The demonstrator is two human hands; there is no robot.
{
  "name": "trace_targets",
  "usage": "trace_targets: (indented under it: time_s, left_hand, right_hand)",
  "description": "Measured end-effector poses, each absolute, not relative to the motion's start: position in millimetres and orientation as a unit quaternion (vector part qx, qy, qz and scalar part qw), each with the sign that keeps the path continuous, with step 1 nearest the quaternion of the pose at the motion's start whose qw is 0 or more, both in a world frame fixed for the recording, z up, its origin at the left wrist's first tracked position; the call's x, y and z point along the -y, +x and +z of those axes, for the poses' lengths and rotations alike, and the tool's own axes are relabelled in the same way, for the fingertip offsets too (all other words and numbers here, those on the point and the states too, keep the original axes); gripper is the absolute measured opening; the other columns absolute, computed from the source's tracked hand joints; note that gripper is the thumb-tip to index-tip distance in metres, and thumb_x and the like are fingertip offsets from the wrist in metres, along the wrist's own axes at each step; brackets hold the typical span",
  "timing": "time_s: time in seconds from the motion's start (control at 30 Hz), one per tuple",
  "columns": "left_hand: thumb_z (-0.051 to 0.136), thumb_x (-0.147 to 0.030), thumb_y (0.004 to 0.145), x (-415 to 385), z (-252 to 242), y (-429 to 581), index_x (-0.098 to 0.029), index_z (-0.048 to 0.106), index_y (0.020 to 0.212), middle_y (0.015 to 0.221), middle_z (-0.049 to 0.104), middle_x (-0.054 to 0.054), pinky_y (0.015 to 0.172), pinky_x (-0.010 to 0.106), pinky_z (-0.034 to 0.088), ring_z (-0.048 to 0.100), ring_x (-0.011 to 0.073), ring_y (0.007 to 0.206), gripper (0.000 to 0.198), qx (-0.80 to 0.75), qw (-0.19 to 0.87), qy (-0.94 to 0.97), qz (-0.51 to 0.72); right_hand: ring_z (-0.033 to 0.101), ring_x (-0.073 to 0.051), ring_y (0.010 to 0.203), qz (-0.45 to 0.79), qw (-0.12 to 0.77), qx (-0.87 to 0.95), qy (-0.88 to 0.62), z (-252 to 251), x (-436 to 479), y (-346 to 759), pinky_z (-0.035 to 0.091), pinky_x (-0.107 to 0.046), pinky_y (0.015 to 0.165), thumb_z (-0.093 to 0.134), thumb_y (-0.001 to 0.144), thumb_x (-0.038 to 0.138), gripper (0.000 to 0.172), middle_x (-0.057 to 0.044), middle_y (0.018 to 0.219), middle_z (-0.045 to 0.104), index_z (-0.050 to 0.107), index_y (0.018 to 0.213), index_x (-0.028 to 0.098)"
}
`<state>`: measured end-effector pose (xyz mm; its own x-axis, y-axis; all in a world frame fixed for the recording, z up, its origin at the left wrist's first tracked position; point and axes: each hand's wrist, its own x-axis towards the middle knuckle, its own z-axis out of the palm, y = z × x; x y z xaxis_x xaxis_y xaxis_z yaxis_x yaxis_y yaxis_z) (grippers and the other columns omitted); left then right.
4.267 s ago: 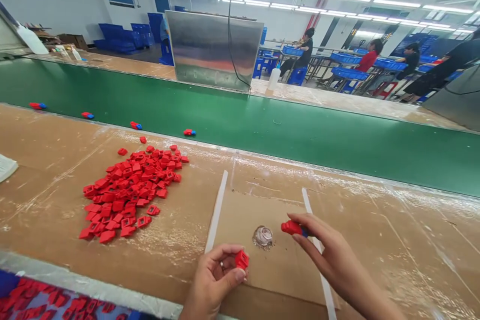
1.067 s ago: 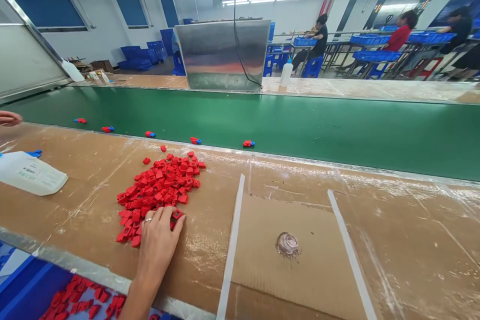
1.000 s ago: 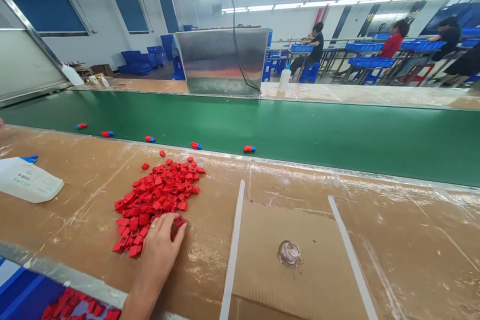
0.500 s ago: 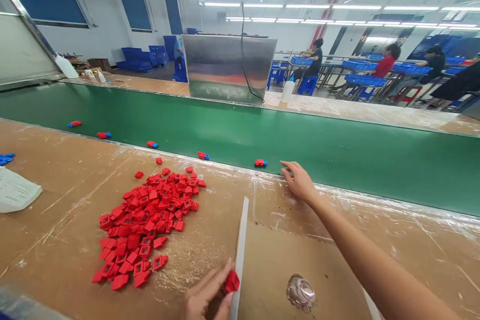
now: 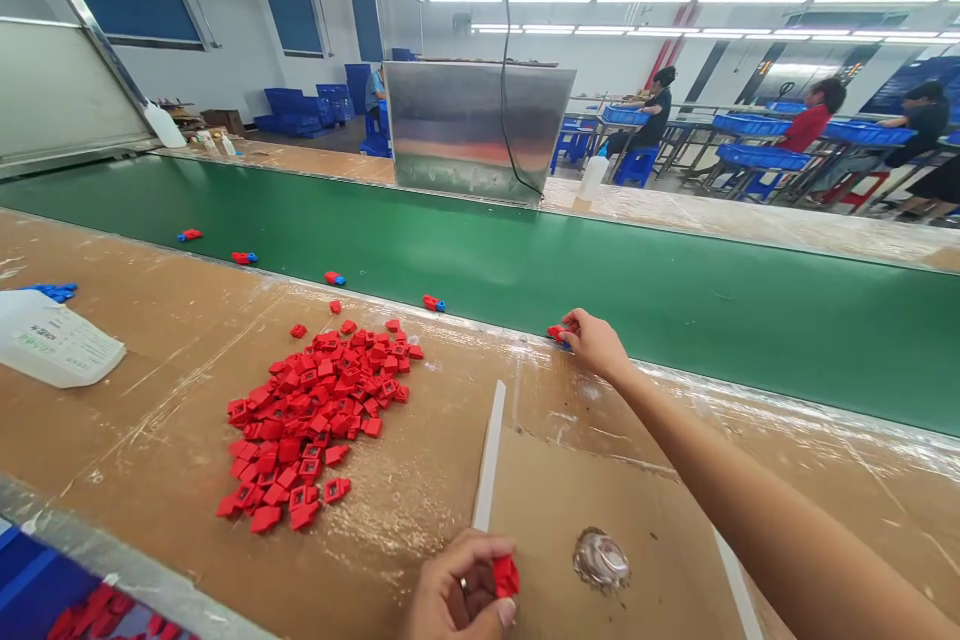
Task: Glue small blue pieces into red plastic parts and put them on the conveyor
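Observation:
My left hand (image 5: 465, 585), low in the head view, pinches a small hollow red plastic piece (image 5: 506, 576) between thumb and fingers. At the near edge of the green conveyor belt (image 5: 480, 255), my right hand (image 5: 596, 342) has its fingertips closed on a small red-and-blue plastic part (image 5: 556, 332), partly hidden by the fingers. Left of it, several similar parts lie spaced along the belt, the nearest being a red-and-blue part (image 5: 433, 303). A heap of loose red pieces (image 5: 322, 410) covers the bench left of my hands.
A white strip (image 5: 490, 460) and a shiny round patch (image 5: 601, 560) mark the brown bench. A translucent bottle (image 5: 64, 340) lies at left near blue pieces (image 5: 56, 291). A blue bin (image 5: 37, 580) stands lower left. Beyond the belt are a metal panel (image 5: 480, 130) and seated people.
My right hand, empty half a second ago, now has its fingertips on the red-and-blue part. Parts on the belt have shifted right. The left hand still holds the red piece; the view has turned slightly.

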<state>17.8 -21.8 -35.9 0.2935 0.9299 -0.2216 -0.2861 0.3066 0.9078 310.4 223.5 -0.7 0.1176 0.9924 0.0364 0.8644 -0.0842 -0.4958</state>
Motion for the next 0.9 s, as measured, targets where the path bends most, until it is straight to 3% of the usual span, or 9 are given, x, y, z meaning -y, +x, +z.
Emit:
trace_targets:
  time_s: [0.17,0.27,0.4,0.53,0.67,0.9]
  left_hand:
    - [0.087,-0.041,0.065,28,-25,39,-0.022,0.078,0.099,0.082,0.067,0.003,0.068,0.022,0.048,0.060,0.0145,0.075,0.041,-0.392,0.730,0.356,0.432]
    - [0.088,-0.039,0.065,35,-23,50,-0.021,0.077,0.100,0.078,0.069,0.003,0.067,0.022,0.048,0.060,0.0136,0.072,0.041,-0.379,0.758,0.332,0.414]
    - [0.085,-0.036,0.070,42,-22,56,-0.020,0.076,0.104,0.085,0.071,0.004,0.071,0.022,0.049,0.060,0.0142,0.077,0.039,-0.370,0.760,0.350,0.404]
    - [0.083,-0.032,0.074,44,-22,55,-0.020,0.075,0.107,0.089,0.072,0.004,0.075,0.023,0.051,0.060,0.0150,0.082,0.036,-0.367,0.756,0.359,0.406]
    - [0.083,-0.029,0.075,45,-19,53,-0.020,0.075,0.106,0.086,0.070,0.003,0.074,0.022,0.051,0.059,0.0139,0.080,0.034,-0.360,0.758,0.358,0.409]
    - [0.083,-0.031,0.075,47,-10,52,-0.020,0.075,0.106,0.083,0.067,0.002,0.072,0.023,0.052,0.060,0.0129,0.076,0.034,-0.355,0.762,0.356,0.409]
  right_hand:
    - [0.063,-0.017,0.074,0.225,0.236,0.624,-0.710,15,-160,334,0.052,-0.034,0.074,0.061,0.098,0.035,0.022,-0.002,0.084,0.065,0.066,0.097,0.014]
    - [0.063,-0.019,0.072,0.270,0.282,0.609,-0.690,26,-104,345,0.050,-0.031,0.067,0.052,0.097,0.043,0.034,-0.004,0.077,0.065,0.067,0.088,0.014]
    - [0.065,-0.022,0.080,0.317,0.336,0.589,-0.663,38,-23,343,0.053,-0.032,0.070,0.045,0.093,0.053,0.045,-0.008,0.088,0.067,0.065,0.101,0.014]
    - [0.065,-0.022,0.088,0.353,0.373,0.602,-0.611,36,36,325,0.055,-0.032,0.075,0.048,0.098,0.048,0.036,-0.009,0.098,0.066,0.062,0.114,0.018]
    - [0.064,-0.022,0.094,0.238,0.339,0.708,-0.572,28,58,309,0.053,-0.033,0.078,0.046,0.104,0.036,0.026,-0.009,0.110,0.062,0.060,0.122,0.022]
    - [0.064,-0.022,0.091,0.070,0.274,0.786,-0.550,26,59,299,0.053,-0.031,0.073,0.036,0.109,0.030,0.026,-0.010,0.109,0.061,0.055,0.122,0.019]
